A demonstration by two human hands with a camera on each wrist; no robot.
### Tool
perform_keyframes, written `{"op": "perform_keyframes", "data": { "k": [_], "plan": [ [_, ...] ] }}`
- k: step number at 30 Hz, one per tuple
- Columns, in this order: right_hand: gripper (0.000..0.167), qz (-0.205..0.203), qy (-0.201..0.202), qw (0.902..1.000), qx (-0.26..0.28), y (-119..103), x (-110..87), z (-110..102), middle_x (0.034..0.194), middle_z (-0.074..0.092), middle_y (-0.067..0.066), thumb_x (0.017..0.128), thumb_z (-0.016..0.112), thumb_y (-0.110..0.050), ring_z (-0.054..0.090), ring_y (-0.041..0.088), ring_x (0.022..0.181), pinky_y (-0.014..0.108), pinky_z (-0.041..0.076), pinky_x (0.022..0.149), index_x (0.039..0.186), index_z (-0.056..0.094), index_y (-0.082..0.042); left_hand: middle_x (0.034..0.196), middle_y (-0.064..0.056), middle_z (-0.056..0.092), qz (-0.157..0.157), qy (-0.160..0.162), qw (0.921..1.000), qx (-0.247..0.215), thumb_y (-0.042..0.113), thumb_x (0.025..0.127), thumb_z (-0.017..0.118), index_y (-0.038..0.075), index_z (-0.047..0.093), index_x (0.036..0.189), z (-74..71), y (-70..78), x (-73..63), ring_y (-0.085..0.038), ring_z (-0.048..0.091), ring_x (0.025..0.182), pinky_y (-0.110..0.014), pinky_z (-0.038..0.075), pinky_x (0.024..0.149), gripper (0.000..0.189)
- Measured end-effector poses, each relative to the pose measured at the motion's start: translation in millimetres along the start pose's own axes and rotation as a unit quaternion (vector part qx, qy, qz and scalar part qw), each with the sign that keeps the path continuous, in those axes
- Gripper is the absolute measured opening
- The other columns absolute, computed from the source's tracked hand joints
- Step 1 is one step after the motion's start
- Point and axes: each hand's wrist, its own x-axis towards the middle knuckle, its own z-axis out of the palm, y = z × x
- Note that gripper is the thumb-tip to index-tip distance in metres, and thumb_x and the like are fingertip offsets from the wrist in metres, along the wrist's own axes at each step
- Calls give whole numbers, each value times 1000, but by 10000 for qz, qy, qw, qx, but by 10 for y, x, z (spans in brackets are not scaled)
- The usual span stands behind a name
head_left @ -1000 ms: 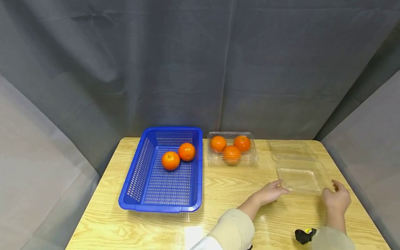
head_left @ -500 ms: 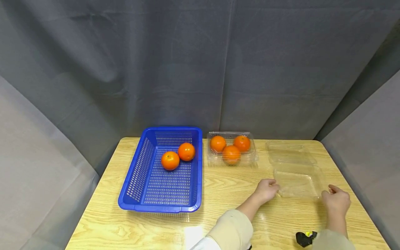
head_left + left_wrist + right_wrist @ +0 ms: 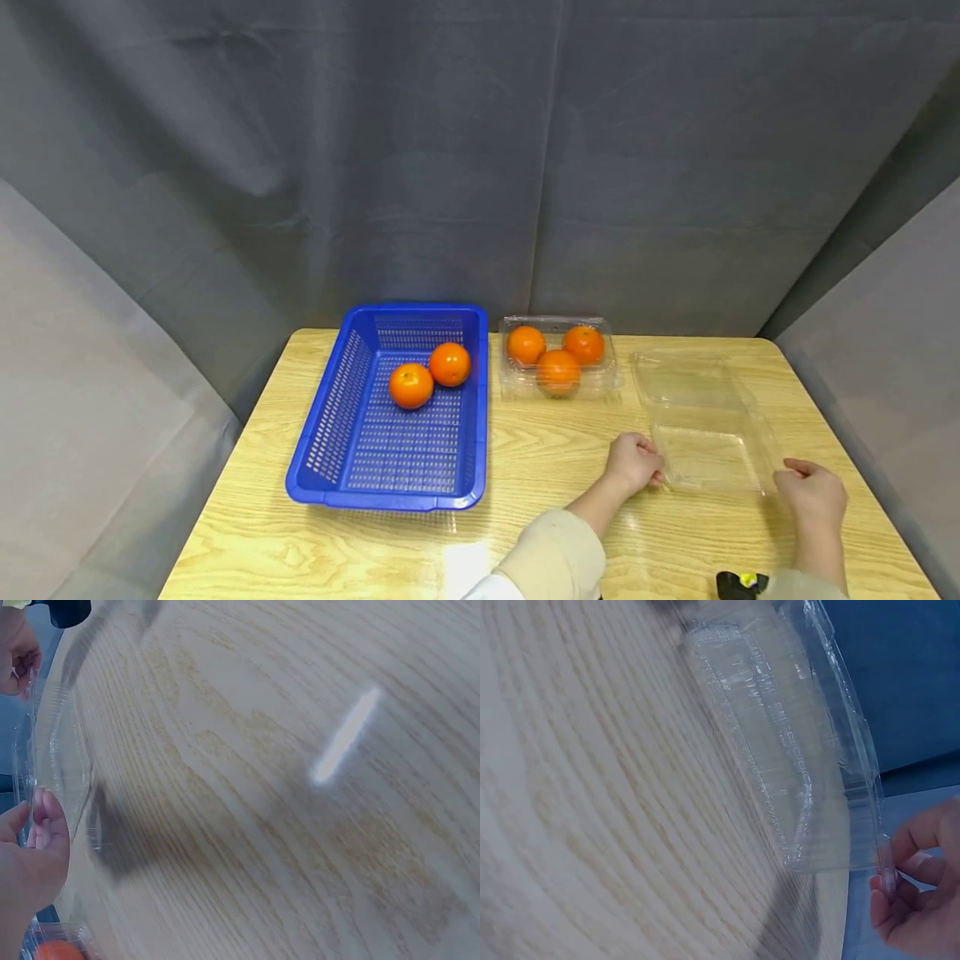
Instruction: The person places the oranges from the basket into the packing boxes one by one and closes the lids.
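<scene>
A clear plastic clamshell container (image 3: 712,454) lies unfolded at the right of the table, its lid half toward the back. My left hand (image 3: 633,463) pinches the near left side of its rim. On the opposite side my right hand (image 3: 813,493) pinches the rim between thumb and fingers. From the right wrist view, the clear container (image 3: 757,727) is seen side-on, with the right hand (image 3: 922,881) at its corner. In the left wrist view the left hand (image 3: 37,855) holds one edge, and the other hand shows at the far end.
A blue plastic basket (image 3: 386,500) with two oranges (image 3: 410,386) stands on the left. Between basket and clamshell, a second clear container (image 3: 603,382) at the back holds three oranges (image 3: 558,372). A black object with a yellow patch (image 3: 738,585) lies at the front edge.
The clear clamshell has come nearer the front and slightly left, both hands moving with it. My left hand's fingers have curled in at the rim. Basket and oranges stay put.
</scene>
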Motion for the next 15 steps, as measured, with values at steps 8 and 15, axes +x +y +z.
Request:
{"op": "perform_keyframes", "data": {
  "k": [8,15],
  "plan": [
    [45,-13,-211,9998,-31,35,-56,-48,65,59,-2,78,52,-12,48,10,65,24,37,57,115,52,13,56,-12,60,-117,-164,9998,68,-11,75,62,2,53,72,-47,-73,-12,-41,64,63,-42,54,57,16],
    [45,78,-491,9988,-22,77,-125,-56,69,61,1,78,53,-12,51,16,70,25,37,60,115,52,13,54,-11,59,-192,-438,9988,134,-9,76,63,5,51,74,-93,-144,-54,-39,64,60,-38,54,54,19]
  ]
}}
